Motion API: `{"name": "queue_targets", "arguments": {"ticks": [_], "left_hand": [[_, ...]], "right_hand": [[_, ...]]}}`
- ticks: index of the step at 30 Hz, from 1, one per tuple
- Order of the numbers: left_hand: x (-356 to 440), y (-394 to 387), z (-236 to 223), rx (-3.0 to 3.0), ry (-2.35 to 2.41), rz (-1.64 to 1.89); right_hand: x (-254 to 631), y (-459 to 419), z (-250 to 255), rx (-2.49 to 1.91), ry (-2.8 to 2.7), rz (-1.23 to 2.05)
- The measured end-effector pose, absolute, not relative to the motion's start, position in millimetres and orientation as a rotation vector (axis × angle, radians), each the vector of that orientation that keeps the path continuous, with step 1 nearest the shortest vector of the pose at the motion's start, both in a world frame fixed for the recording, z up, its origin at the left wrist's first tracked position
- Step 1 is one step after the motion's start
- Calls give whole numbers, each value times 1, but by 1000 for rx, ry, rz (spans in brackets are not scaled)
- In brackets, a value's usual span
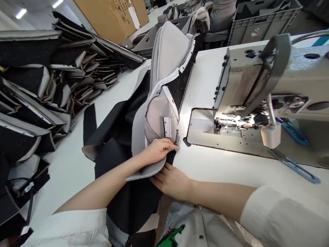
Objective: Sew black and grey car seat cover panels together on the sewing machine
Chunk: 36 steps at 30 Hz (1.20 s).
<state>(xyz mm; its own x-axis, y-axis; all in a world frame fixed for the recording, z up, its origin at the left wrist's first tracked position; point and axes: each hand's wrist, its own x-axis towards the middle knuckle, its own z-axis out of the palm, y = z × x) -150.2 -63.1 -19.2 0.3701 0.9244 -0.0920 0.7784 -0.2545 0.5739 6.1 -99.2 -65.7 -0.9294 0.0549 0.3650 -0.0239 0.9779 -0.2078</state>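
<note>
A padded grey-and-black sewn fabric cover (169, 51) stretches across the white table, its far end raised and its near part folded over. My left hand (156, 150) is closed on the grey edge of the cover, thumb and fingers pinched together near a white strip with small holes (167, 127). Just below it, my right hand (174, 181) has its fingers curled at the underside of the grey flap, with the fingertips partly hidden by the fabric. Black fabric (113, 154) of the same piece spreads left and hangs down towards my lap.
Right of the cover stands a sewing machine (246, 79) with its lamp lit. Blue-handled thread snips (298, 168) lie on the table (205, 164), another blue tool (295, 132) behind them. Stacked fabric pieces (84, 79) fill the left. Behind are a cardboard box (110, 17) and grey crate (264, 27).
</note>
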Motion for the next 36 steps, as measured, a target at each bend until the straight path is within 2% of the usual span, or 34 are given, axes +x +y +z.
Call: {"name": "queue_targets", "arguments": {"ticks": [5, 11, 17, 28, 36], "left_hand": [[-148, -56, -18, 2196, 1474, 330], [-93, -16, -25, 2417, 1503, 378], [-21, 19, -33, 2607, 1402, 181], [-3, 16, -31, 2743, 1622, -60], [-7, 26, -34, 2582, 1463, 339]], "right_hand": [[-14, -74, -66, -108, -2820, 284], [90, -20, -64, -454, -2742, -120], [164, -12, -67, -661, -2658, -386], [171, -18, -70, -648, -2599, -318], [170, -22, -73, -682, -2593, -316]]}}
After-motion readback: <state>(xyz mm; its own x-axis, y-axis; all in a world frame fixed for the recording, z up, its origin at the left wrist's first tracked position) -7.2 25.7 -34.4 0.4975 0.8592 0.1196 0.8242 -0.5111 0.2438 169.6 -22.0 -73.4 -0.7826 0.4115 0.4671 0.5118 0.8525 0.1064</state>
